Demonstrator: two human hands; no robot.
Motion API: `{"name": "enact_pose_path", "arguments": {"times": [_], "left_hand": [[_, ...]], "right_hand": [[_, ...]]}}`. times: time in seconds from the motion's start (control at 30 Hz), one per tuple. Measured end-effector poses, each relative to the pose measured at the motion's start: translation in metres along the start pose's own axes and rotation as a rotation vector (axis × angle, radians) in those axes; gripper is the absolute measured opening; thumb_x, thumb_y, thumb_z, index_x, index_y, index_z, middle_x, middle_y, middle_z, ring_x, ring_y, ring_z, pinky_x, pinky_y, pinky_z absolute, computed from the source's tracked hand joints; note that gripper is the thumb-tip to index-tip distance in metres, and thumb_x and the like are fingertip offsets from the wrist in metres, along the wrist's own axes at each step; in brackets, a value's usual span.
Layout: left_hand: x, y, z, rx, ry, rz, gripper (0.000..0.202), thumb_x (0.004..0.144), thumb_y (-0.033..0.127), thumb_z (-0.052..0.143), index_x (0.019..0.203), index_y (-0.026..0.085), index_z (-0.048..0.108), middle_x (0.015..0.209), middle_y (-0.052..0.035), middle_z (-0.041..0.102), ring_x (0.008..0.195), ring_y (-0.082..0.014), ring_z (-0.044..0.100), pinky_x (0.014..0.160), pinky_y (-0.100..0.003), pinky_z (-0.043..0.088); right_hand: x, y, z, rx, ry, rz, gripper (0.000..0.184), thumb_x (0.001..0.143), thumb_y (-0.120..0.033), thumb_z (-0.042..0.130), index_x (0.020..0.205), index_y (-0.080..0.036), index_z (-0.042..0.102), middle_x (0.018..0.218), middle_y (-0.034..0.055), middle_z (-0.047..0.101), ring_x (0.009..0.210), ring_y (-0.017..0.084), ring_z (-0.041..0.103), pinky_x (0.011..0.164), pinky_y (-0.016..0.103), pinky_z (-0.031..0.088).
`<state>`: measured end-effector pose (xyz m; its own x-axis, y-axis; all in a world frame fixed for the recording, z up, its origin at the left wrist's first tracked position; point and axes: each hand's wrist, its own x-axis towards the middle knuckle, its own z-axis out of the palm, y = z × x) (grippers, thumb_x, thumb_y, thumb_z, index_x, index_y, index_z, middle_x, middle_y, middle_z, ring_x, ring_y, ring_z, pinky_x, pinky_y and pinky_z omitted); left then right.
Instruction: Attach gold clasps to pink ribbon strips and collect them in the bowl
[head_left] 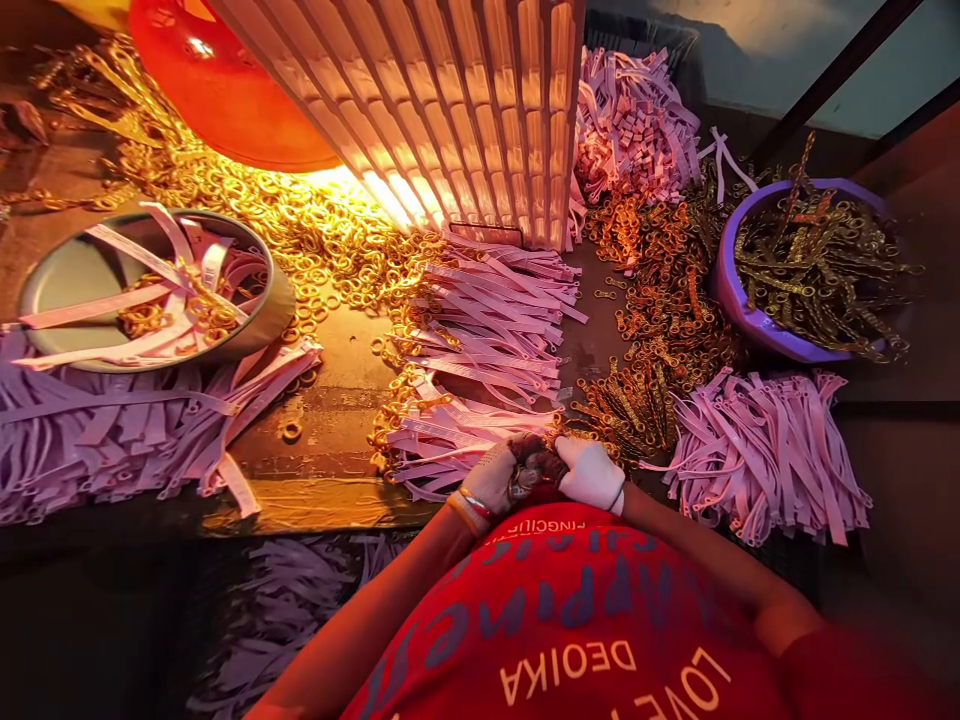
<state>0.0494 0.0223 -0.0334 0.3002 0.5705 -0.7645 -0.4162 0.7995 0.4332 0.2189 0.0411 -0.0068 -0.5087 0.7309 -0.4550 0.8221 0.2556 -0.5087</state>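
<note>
Close against the red shirt [570, 635], the left hand [496, 476] and the right hand [591, 470] met, fingers curled inward; whether they pinched anything could not be told. Just beyond, leftward, flat pink straps [451, 440] lay crosswise, nearer the left hand, smooth gold rings [386, 435] along their left ends. Knobbly gold chains [630, 405] fanned beyond the right hand. Farther stood a ribbed panel [480, 110].

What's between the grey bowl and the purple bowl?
In the head view, left to right: gold rings, pink straps, a strip of table, metal bits.
</note>
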Motion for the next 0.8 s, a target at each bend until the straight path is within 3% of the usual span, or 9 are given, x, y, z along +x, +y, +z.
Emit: {"name": "enact_pose_path", "arguments": {"times": [0.07, 0.13, 0.2, 0.23, 0.37, 0.5, 0.6, 0.8], "left_hand": [[0.012, 0.016, -0.006, 0.464, 0.042, 0.174, 0.030, 0.087, 0.043, 0.061, 0.075, 0.016, 0.061, 0.058, 0.0004, 0.054, 0.047, -0.0097, 0.045, 0.047, -0.021, 0.039], [0.029, 0.035, -0.008, 1.035, 0.118, 0.319, 0.029, 0.092, 0.038, 0.054, 0.082, 0.015, 0.068, 0.069, -0.0050, 0.064, 0.059, -0.0144, 0.057, 0.059, -0.025, 0.046], [0.048, 0.051, -0.003, 1.421, 0.161, 0.354, 0.023, 0.091, 0.027, 0.055, 0.092, 0.014, 0.073, 0.089, -0.0105, 0.072, 0.083, -0.0203, 0.067, 0.077, -0.029, 0.051], [0.058, 0.056, 0.003, 1.509, 0.162, 0.338, 0.021, 0.089, 0.023, 0.056, 0.095, 0.015, 0.075, 0.097, -0.0120, 0.074, 0.091, -0.0226, 0.068, 0.085, -0.031, 0.051], [0.086, 0.065, 0.034, 1.632, 0.159, 0.226, 0.021, 0.087, 0.021, 0.062, 0.100, 0.016, 0.078, 0.100, -0.0156, 0.075, 0.099, -0.0269, 0.071, 0.092, -0.036, 0.052], [0.103, 0.064, 0.058, 1.729, 0.164, 0.157, 0.022, 0.087, 0.024, 0.065, 0.101, 0.014, 0.079, 0.103, -0.0199, 0.075, 0.101, -0.0308, 0.072, 0.091, -0.041, 0.056], [0.109, 0.055, 0.063, 1.773, 0.131, 0.147, 0.021, 0.078, 0.019, 0.074, 0.097, 0.015, 0.080, 0.102, -0.0205, 0.075, 0.105, -0.0340, 0.071, 0.093, -0.044, 0.056], [0.102, 0.029, 0.054, 1.782, 0.118, 0.186, 0.016, 0.066, 0.018, 0.080, 0.082, 0.016, 0.080, 0.086, -0.0196, 0.074, 0.094, -0.0423, 0.072, 0.081, -0.055, 0.060]], "right_hand": [[0.007, 0.015, 0.012, 0.254, 0.166, 0.047, 0.036, 0.099, -0.043, 0.044, 0.087, -0.017, 0.065, 0.082, 0.0076, 0.071, 0.073, 0.017, 0.062, 0.069, 0.026, 0.044], [0.016, 0.032, 0.020, 0.449, 0.321, 0.088, 0.039, 0.098, -0.048, 0.042, 0.086, -0.018, 0.064, 0.080, 0.0066, 0.070, 0.072, 0.018, 0.061, 0.071, 0.026, 0.046], [0.025, 0.047, 0.020, 0.558, 0.428, 0.128, 0.039, 0.094, -0.049, 0.044, 0.088, -0.017, 0.065, 0.081, 0.0069, 0.070, 0.075, 0.019, 0.061, 0.073, 0.028, 0.049], [0.027, 0.054, 0.018, 0.581, 0.457, 0.144, 0.039, 0.092, -0.050, 0.045, 0.089, -0.016, 0.065, 0.081, 0.0071, 0.070, 0.076, 0.019, 0.062, 0.074, 0.029, 0.049], [0.027, 0.070, 0.010, 0.553, 0.490, 0.156, 0.041, 0.089, -0.054, 0.049, 0.085, -0.017, 0.066, 0.078, 0.0076, 0.071, 0.074, 0.020, 0.061, 0.075, 0.030, 0.052], [0.027, 0.083, 0.024, 0.504, 0.494, 0.153, 0.033, 0.083, -0.044, 0.052, 0.089, -0.018, 0.070, 0.083, 0.0122, 0.075, 0.081, 0.024, 0.068, 0.078, 0.030, 0.054], [0.033, 0.088, 0.040, 0.481, 0.484, 0.161, 0.039, 0.068, -0.031, 0.051, 0.096, -0.017, 0.074, 0.095, 0.0153, 0.078, 0.087, 0.026, 0.072, 0.083, 0.031, 0.056], [0.031, 0.083, 0.058, 0.499, 0.438, 0.163, 0.055, 0.058, -0.030, 0.045, 0.102, -0.019, 0.077, 0.111, 0.0146, 0.077, 0.107, 0.029, 0.073, 0.096, 0.033, 0.056]]}}
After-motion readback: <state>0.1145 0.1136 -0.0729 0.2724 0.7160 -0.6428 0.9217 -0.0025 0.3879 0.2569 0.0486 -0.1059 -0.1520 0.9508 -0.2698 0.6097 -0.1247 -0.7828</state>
